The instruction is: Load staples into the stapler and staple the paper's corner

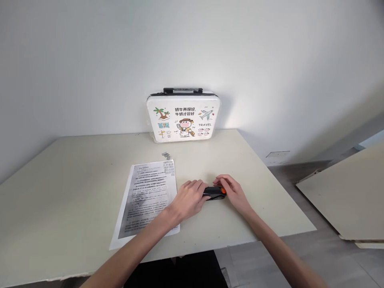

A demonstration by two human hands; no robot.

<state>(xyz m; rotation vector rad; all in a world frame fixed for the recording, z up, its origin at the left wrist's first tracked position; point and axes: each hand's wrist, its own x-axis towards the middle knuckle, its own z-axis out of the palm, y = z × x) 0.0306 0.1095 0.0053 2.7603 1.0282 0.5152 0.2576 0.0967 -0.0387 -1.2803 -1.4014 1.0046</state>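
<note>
Fingers of the left hand are curled shut over the black end of a stapler, just right of the frame's centre. The right hand lays bent fingers on its orange end; whether they clamp it or only rest there cannot be told. The stapler lies flat on the table, between the two hands and just right of the paper.

By its looks the stapler should handle as a small, rigid thing, light enough for one hand, hard plastic over metal and a little smooth on top. Its hinged upper arm could swing up if lifted by that part alone. The surer hold seems to be around the body at mid-length, thumb below and fingers above, clear of the front mouth.

Paper lies left of centre, printed, thin and limp, its right edge under the left wrist. It would bend if lifted by one corner.

Farther back, just above the paper's top edge, sit loose staples. Against the wall at upper centre stands a case with a cartoon print, upright, handle up. Boards lean at the right edge of the frame.

Counted: two hands, one stapler, one sheet showing (more beneath cannot be told), a few staple strips too small to number, one case
</note>
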